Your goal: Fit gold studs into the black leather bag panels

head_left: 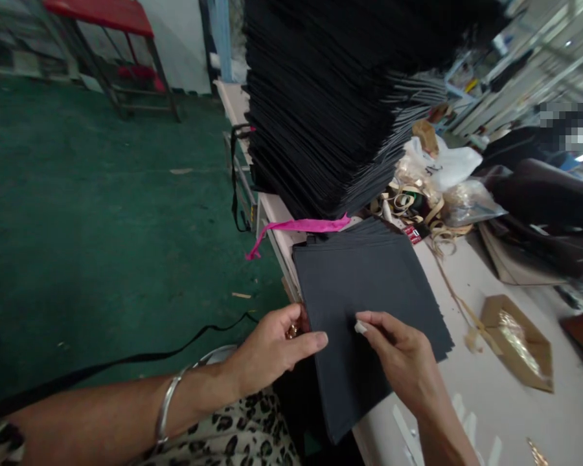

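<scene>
A stack of flat black fabric panels lies at the table edge in front of me, its near corner jutting past the edge. My left hand is at the stack's left side, thumb over the top panel's edge. Within its curled fingers small gold-coloured metal pieces show, partly hidden. Over the middle of the top panel, my right hand has thumb and forefinger pinched together. A small whitish bit shows at its thumb tip; I cannot tell whether it is held or stuck on.
A tall pile of black panels rises behind, with a pink strip at its foot. To the right are plastic bags, tan straps, a cardboard box with a shiny packet, and white strips. A red-topped stool stands on the green floor.
</scene>
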### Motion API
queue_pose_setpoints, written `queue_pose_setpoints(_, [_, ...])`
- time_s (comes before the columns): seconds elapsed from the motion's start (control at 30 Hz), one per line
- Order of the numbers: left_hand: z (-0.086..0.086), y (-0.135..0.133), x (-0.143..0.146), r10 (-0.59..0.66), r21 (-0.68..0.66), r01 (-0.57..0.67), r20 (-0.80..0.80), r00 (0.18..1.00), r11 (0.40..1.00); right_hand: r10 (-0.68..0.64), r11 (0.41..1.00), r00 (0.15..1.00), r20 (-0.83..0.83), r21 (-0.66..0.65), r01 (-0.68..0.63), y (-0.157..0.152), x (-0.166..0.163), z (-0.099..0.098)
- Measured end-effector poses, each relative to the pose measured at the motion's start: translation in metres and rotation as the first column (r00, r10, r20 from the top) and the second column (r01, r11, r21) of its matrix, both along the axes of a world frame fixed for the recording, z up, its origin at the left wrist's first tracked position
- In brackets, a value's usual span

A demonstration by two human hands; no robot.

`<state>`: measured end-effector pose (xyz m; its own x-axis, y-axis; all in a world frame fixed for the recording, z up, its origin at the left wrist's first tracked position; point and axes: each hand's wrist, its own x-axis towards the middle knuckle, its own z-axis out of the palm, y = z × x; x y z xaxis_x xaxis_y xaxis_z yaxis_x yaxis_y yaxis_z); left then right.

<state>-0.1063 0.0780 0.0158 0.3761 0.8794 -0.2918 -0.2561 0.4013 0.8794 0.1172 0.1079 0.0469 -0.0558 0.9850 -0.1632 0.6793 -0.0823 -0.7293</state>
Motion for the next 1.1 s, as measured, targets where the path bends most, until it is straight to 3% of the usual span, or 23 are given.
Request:
queue_pose_setpoints(0.1, [0.006,0.003,0.004,-0.008,-0.025,0.013,0.209,0.978,1.000,-0.039,0.995,0.996,-0.077,-0.098,0.031,-0.001,-0.002,0.001])
queue_pose_setpoints(0.17, [0.010,0.007,0.006,-0.016,-0.039,0.028,0.264,0.964,0.999,-0.071,0.986,0.988,-0.140,-0.162,0.048,0.005,-0.003,0.003])
queue_pose_setpoints(0.33, [0.019,0.023,0.014,-0.069,-0.217,0.092,0.110,0.991,0.972,-0.152,0.958,0.945,-0.291,-0.277,0.069,0.020,-0.007,0.007])
queue_pose_setpoints(0.53, [0.021,0.034,0.021,-0.034,-0.343,0.055,0.069,0.997,0.938,-0.182,0.940,0.931,-0.316,-0.332,0.071,0.025,-0.010,0.009])
queue_pose_setpoints(0.93, [0.009,0.024,0.026,-0.062,-0.288,0.059,-0.002,0.998,0.956,-0.181,0.937,0.867,-0.464,-0.350,0.009,0.023,-0.001,0.009])
queue_pose_setpoints(1.1, [0.018,0.009,0.030,-0.112,-0.244,0.060,-0.206,0.972,0.968,-0.165,0.961,0.822,-0.545,-0.276,0.010,-0.001,0.010,0.012])
